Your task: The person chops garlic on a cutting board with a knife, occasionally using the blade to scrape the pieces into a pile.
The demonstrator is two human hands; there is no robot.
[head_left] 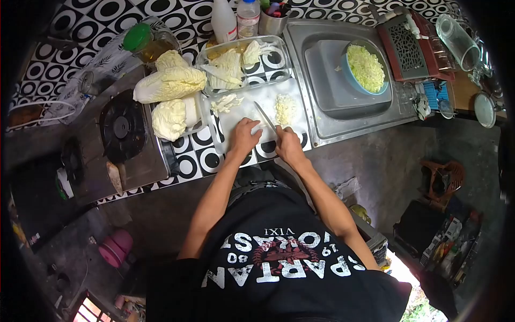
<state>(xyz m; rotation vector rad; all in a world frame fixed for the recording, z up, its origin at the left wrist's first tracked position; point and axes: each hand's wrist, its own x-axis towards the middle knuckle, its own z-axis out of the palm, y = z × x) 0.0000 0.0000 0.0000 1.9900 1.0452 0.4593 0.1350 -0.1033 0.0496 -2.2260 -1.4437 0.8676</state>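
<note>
My right hand is closed around the handle of a knife, whose blade points up and to the left over a white cutting board. Left of the knife, my left hand rests at the board with its fingers curled in; a small whitish bit shows at the fingertips, and I cannot tell what they hold. A heap of finely chopped cabbage lies right of the blade. Torn pale cabbage pieces sit at the board's upper left.
Left of the board, a whole napa cabbage and a cut piece lie by a stove burner. Behind stands a clear container with cabbage leaves. A bowl of chopped cabbage is in the sink.
</note>
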